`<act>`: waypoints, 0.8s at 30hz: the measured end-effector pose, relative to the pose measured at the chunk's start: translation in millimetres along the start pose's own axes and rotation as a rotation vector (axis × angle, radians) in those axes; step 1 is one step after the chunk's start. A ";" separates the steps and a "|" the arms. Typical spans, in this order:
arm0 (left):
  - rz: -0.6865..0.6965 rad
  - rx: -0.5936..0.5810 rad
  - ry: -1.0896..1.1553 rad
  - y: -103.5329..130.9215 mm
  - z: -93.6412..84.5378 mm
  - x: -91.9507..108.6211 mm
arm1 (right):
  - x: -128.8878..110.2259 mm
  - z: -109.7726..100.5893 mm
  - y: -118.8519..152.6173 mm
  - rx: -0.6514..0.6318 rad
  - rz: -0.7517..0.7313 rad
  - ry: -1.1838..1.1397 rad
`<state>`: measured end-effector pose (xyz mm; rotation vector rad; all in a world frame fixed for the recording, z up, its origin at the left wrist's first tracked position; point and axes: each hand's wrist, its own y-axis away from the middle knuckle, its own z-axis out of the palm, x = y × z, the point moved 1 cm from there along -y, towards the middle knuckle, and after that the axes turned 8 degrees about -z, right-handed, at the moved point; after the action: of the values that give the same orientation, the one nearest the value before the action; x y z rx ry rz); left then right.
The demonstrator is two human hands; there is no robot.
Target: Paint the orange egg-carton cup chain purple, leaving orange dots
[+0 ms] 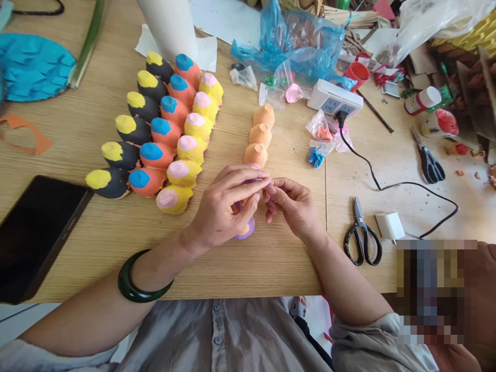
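My left hand (220, 206) arches over the near part of an orange egg-carton strip (259, 135), its fingers close together. Its fingertips meet those of my right hand (292, 204), which is closed in a pinch. Purple modelling clay (273, 190) shows at the meeting fingertips, and both hands seem to grip it. At the strip's near end, a purple ring (245, 230) surrounds an orange bump. My hands cover the cups in between. To the left stand three painted rows: black cups with yellow tops (127, 126), orange-red with blue tops (158, 152), yellow with pink tops (196, 124).
A phone (39, 232) lies at the left. On the right are scissors (362, 237), a white charger (389, 226), a power strip (335, 98) with a black cable, and small clay bags (321, 132). A blue plastic bag (287, 46) lies behind. Another person (476, 299) is at lower right.
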<state>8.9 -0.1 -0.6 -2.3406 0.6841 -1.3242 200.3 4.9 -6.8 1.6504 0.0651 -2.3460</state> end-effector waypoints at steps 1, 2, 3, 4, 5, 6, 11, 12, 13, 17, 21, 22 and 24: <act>0.002 0.001 -0.002 -0.1 0.1 0.1 | -0.1 0.0 0.0 0.003 -0.005 0.000; 0.003 0.001 -0.003 -0.1 0.2 0.1 | -0.2 -0.1 0.0 0.011 -0.014 0.005; 0.004 -0.002 -0.003 -0.1 0.2 0.1 | -0.2 -0.1 0.1 0.021 -0.022 0.012; 0.002 -0.005 -0.001 0.0 0.1 -0.1 | -0.2 -0.2 0.1 0.029 -0.029 0.020; -0.002 -0.008 0.003 0.1 0.0 -0.4 | -0.1 -0.2 0.1 0.034 -0.032 0.028; -0.009 -0.010 0.010 0.2 -0.1 -0.8 | 0.0 -0.1 0.2 0.035 -0.034 0.034; -0.051 -0.012 0.041 1.6 -0.7 -3.8 | 0.3 -0.3 0.0 0.039 -0.037 0.051; -0.059 -0.012 0.042 1.8 -0.9 -4.2 | 0.2 -0.4 0.0 0.043 -0.038 0.050; -0.068 -0.011 0.040 1.9 -1.0 -4.4 | 0.1 -0.4 -0.1 0.049 -0.039 0.047; -0.101 0.009 0.030 1.8 -1.4 -4.1 | -1.0 -0.2 -0.2 0.065 -0.035 0.032; -0.128 0.024 0.022 2.0 -0.8 -4.5 | -2.0 0.4 -0.1 0.065 -0.027 0.031; -0.136 0.028 0.018 2.1 -0.8 -5.0 | -2.1 0.5 -0.1 0.062 -0.024 0.034; -0.151 0.036 0.009 1.9 -1.1 -5.9 | -2.1 0.2 0.1 0.058 -0.018 0.039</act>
<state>4.9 1.7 -5.1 -2.3986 0.4896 -1.3982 200.8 5.2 -4.8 1.7297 0.0198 -2.3507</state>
